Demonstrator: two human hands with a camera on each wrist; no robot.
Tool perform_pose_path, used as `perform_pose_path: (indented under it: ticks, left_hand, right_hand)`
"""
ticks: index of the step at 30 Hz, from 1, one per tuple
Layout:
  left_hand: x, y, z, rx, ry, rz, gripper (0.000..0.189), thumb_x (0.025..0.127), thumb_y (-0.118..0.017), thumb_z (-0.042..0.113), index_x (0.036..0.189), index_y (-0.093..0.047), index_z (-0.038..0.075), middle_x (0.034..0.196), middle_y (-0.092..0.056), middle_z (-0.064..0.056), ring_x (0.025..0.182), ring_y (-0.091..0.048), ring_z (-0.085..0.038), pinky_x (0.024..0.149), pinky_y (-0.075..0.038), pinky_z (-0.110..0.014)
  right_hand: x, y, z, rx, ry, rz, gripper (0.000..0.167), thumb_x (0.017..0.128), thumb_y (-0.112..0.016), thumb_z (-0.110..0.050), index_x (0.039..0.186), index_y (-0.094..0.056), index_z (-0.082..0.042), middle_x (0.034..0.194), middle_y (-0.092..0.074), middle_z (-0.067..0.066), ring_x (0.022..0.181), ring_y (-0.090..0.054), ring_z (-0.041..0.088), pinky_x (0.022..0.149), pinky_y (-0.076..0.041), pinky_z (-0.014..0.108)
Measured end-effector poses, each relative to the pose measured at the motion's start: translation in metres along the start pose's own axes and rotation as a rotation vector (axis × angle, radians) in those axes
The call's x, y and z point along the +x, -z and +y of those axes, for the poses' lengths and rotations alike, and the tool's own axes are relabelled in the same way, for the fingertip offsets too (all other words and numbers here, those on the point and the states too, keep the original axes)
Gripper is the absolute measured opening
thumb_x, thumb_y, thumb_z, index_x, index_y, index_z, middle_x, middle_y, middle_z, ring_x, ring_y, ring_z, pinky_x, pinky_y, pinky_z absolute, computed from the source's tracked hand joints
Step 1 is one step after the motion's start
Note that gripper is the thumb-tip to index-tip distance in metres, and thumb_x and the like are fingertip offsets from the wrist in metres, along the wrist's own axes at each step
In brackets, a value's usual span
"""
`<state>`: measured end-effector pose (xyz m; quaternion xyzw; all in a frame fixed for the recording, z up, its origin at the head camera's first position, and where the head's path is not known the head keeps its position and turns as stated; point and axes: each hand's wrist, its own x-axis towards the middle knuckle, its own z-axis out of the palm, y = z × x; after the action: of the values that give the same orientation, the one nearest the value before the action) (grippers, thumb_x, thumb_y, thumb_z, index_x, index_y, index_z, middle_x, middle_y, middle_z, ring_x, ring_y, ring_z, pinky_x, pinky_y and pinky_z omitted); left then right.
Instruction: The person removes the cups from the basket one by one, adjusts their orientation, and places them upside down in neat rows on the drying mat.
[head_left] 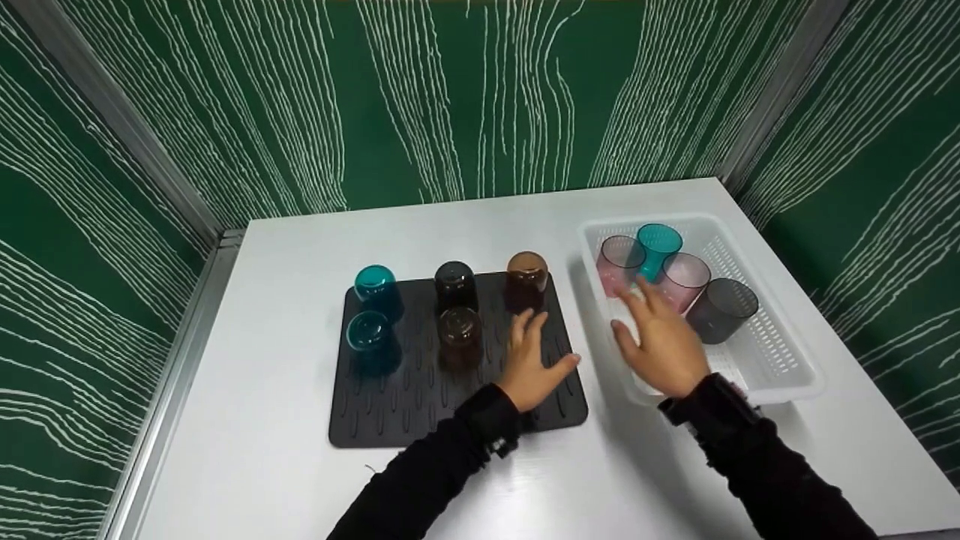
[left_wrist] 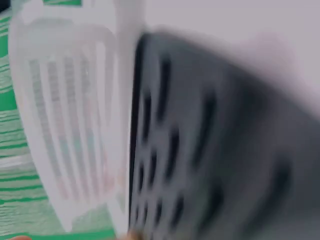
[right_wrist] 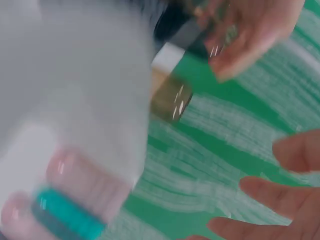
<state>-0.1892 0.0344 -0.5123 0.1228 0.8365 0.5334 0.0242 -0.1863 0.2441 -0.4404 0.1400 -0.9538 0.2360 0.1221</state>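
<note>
My left hand (head_left: 529, 371) hovers with spread, empty fingers over the right part of a dark ridged drying mat (head_left: 405, 412). Upside-down cups stand on that mat: a teal cup (head_left: 375, 282) behind another teal cup (head_left: 368, 331), a dark grey cup (head_left: 454, 279), a brownish cup (head_left: 460, 327) and an amber cup (head_left: 527, 268). Above the near left side of a white basket (head_left: 780, 386), my right hand (head_left: 666, 352) is spread too, holding nothing. Inside the basket are a pink cup (head_left: 621, 259), another pink cup (head_left: 684, 279), a teal cup (head_left: 659, 244) and a grey cup (head_left: 721, 309).
Both mat and basket rest on a white table (head_left: 247, 390), the basket to the right near the table's edge. Green panels with white lines (head_left: 480, 97) rise behind and at both sides. A metal rail (head_left: 161, 405) runs along the left.
</note>
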Motion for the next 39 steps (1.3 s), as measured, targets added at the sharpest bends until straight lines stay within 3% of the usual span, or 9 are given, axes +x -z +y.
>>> perform_pose_path:
  ticks: [8, 15, 20, 24, 30, 34, 39]
  left_hand:
    - [0.002, -0.046, 0.008, -0.142, 0.147, -0.122, 0.084, 0.100, -0.075, 0.036, 0.163, -0.036, -0.004, 0.169, -0.033, -0.028, 0.156, -0.039, -0.043, 0.129, -0.037, -0.051]
    - [0.008, -0.070, 0.018, -0.215, 0.215, -0.178, 0.084, 0.099, -0.075, 0.037, 0.164, -0.038, 0.000, 0.168, -0.043, -0.022, 0.155, -0.044, -0.034, 0.126, -0.040, -0.038]
    - [0.009, -0.073, 0.022, -0.248, 0.182, -0.217, 0.081, 0.098, -0.075, 0.028, 0.164, -0.038, 0.000, 0.167, -0.045, -0.020, 0.157, -0.043, -0.031, 0.126, -0.038, -0.035]
    - [0.010, -0.075, 0.022, -0.306, 0.129, -0.231, 0.073, 0.100, -0.073, 0.019, 0.162, -0.040, -0.001, 0.164, -0.049, -0.023, 0.151, -0.049, -0.037, 0.121, -0.044, -0.035]
    - [0.009, -0.080, 0.020, -0.419, 0.123, -0.245, 0.071, 0.103, -0.070, 0.011, 0.164, -0.036, -0.003, 0.165, -0.046, -0.026, 0.144, -0.056, -0.042, 0.110, -0.055, -0.036]
    - [0.008, -0.083, 0.019, -0.489, 0.124, -0.235, 0.070, 0.103, -0.069, 0.006, 0.164, -0.035, -0.003, 0.165, -0.045, -0.028, 0.143, -0.057, -0.042, 0.107, -0.058, -0.037]
    - [0.007, -0.084, 0.018, -0.518, 0.121, -0.222, 0.069, 0.102, -0.069, 0.003, 0.162, -0.035, -0.005, 0.163, -0.045, -0.028, 0.143, -0.057, -0.042, 0.106, -0.058, -0.037]
  right_hand:
    - [0.020, 0.017, 0.048, -0.139, -0.070, 0.078, 0.056, 0.099, -0.070, -0.013, 0.148, -0.054, 0.009, 0.151, -0.049, 0.046, 0.137, -0.050, 0.064, 0.105, -0.046, 0.079]
    - [0.034, 0.026, 0.086, -0.206, -0.217, -0.018, 0.057, 0.096, -0.069, -0.017, 0.139, -0.054, 0.019, 0.134, -0.056, 0.049, 0.126, -0.053, 0.067, 0.102, -0.047, 0.078]
    - [0.036, 0.027, 0.102, -0.224, -0.289, -0.069, 0.049, 0.094, -0.067, -0.016, 0.122, -0.059, 0.023, 0.116, -0.059, 0.047, 0.111, -0.057, 0.067, 0.091, -0.050, 0.076]
    - [0.038, 0.027, 0.109, -0.218, -0.328, -0.104, 0.038, 0.093, -0.065, -0.015, 0.106, -0.062, 0.021, 0.106, -0.060, 0.045, 0.103, -0.060, 0.066, 0.082, -0.052, 0.074]
    - [0.044, 0.030, 0.116, -0.212, -0.371, -0.139, 0.034, 0.090, -0.062, -0.011, 0.102, -0.063, 0.021, 0.104, -0.064, 0.046, 0.097, -0.065, 0.064, 0.073, -0.055, 0.072]
    - [0.045, 0.033, 0.120, -0.193, -0.389, -0.192, 0.025, 0.088, -0.057, -0.007, 0.092, -0.064, 0.016, 0.101, -0.068, 0.044, 0.087, -0.067, 0.057, 0.070, -0.056, 0.068]
    - [0.045, 0.033, 0.124, -0.187, -0.370, -0.276, 0.018, 0.086, -0.061, -0.007, 0.074, -0.064, 0.007, 0.088, -0.068, 0.036, 0.076, -0.062, 0.042, 0.072, -0.057, 0.063]
